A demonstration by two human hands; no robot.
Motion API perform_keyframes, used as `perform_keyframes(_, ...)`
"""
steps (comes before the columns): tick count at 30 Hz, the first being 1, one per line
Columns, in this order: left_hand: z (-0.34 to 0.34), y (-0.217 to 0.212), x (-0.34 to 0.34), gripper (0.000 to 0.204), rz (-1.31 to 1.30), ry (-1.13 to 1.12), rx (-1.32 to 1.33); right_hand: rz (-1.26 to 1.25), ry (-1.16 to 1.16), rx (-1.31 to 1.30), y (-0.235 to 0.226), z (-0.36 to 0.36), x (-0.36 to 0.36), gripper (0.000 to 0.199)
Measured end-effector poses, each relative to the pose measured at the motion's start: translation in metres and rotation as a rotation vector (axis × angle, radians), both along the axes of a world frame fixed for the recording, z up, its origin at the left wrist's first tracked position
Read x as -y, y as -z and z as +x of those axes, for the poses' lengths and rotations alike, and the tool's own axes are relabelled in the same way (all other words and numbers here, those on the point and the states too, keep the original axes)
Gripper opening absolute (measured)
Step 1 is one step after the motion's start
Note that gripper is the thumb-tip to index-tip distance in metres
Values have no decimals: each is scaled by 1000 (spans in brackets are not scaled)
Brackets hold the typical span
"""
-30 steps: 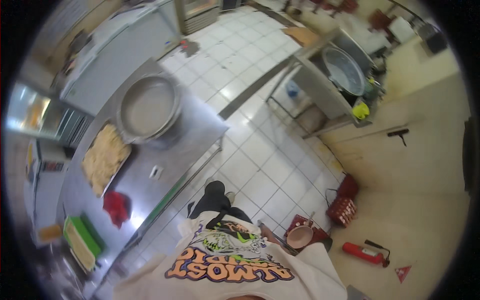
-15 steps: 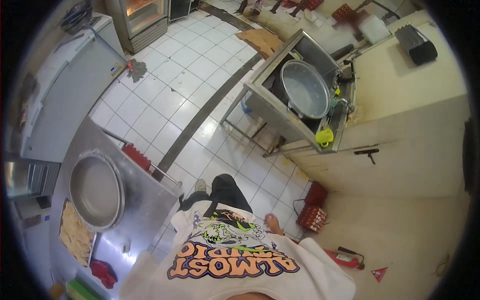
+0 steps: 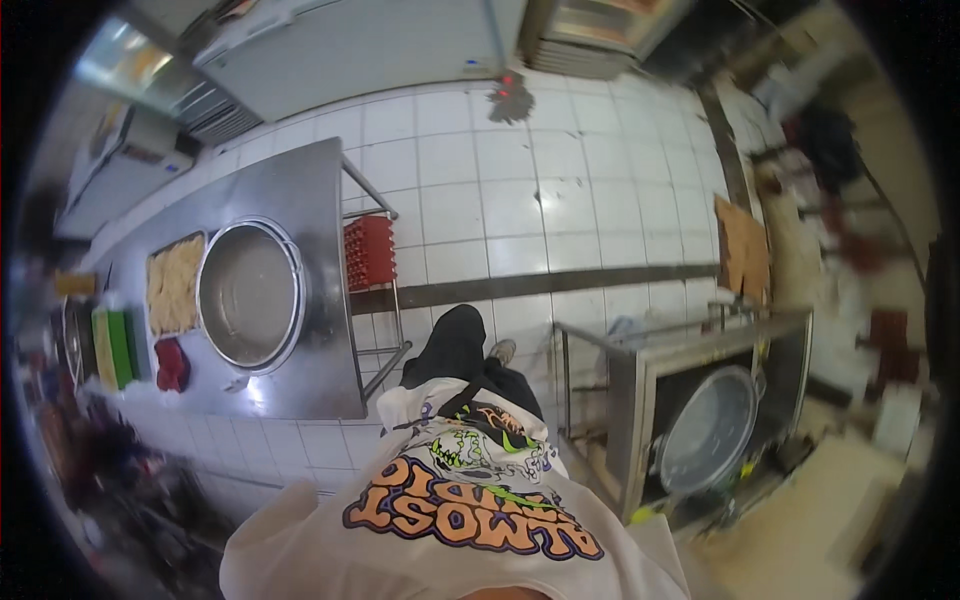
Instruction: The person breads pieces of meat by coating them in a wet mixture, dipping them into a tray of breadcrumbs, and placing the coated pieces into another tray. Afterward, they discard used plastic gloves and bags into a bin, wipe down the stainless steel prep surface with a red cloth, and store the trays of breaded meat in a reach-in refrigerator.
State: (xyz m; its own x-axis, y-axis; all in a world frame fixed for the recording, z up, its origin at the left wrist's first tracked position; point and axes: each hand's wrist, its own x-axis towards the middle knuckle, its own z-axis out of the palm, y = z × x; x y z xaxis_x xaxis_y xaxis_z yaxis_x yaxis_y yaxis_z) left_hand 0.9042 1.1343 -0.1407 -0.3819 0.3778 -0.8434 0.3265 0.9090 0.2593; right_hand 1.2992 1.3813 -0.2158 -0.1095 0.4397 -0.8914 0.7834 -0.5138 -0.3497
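1. Neither hand shows in the head view, so I cannot tell whether the fingers are apart, together or clamped on anything; only the person's printed white shirt and dark trouser leg fill the lower middle.
2. The nearest thing to the body on the left is the steel bench; its near right corner lies just beside the shirt.
3. On that bench sits a big round metal pot, close to the bench's right edge, with a tray of pale shredded food touching or just beside its left side.
4. Further left lie a red cloth and a green box, near the bench's far edge.
5. A red crate stands on a rack under the bench's right edge.
6. To the right a steel sink stand holds a large round pan; its left rail is near the leg.
7. Between bench and stand runs open white tiled floor, crossed by a dark strip, with a flat piece of cardboard further right.
8. Compared with half a second ago, the view has swung: the bench and pot now sit higher and larger on the left, and the sink stand has dropped from upper right to lower right.
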Motion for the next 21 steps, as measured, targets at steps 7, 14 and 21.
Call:
perform_keyframes(7, -27, 44, -69, 26, -92, -472, 12, 38, -178, -107, 12, -181, -246, 23)
perform_keyframes(14, -172, 57, -150, 24, -77, -716, -28, 131, -246, -84, -11, -364, -433, 21)
perform_keyframes(21, -311, 26, -238, 22, -3, -1081, -97, 13, -550, -37, 6, -596, -514, 20)
